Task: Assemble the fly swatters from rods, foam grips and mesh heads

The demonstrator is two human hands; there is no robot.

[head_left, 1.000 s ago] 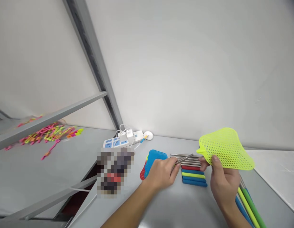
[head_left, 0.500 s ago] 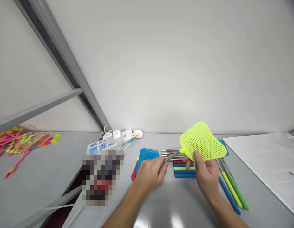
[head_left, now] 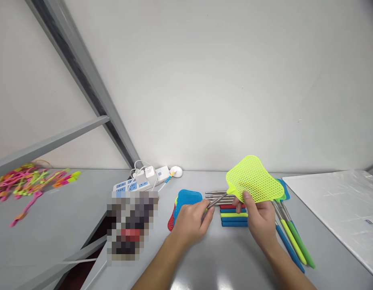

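A yellow-green fly swatter [head_left: 249, 177] is held up between both hands, its mesh head tilted to the right. My right hand [head_left: 261, 219] pinches the lower edge of that head, thumb on top. My left hand [head_left: 190, 219] is closed around the metal rod near its lower end; what lies inside the fist is hidden. Just beyond my left hand, blue [head_left: 188, 200] and red swatter heads lie stacked. Between the hands rest several metal rods with red, yellow and blue grips [head_left: 233, 220].
Swatters with blue, yellow and green handles [head_left: 299, 243] lie at the right, beside a white wrapped board [head_left: 334, 201]. A power strip [head_left: 134, 184] with plugs stands at the back left. Colourful strips [head_left: 29, 181] lie on the left table, behind a metal frame [head_left: 92, 80].
The yellow-green swatter head has shifted slightly left with my right hand. My left hand keeps its hold on the rod. The whole view has moved a little.
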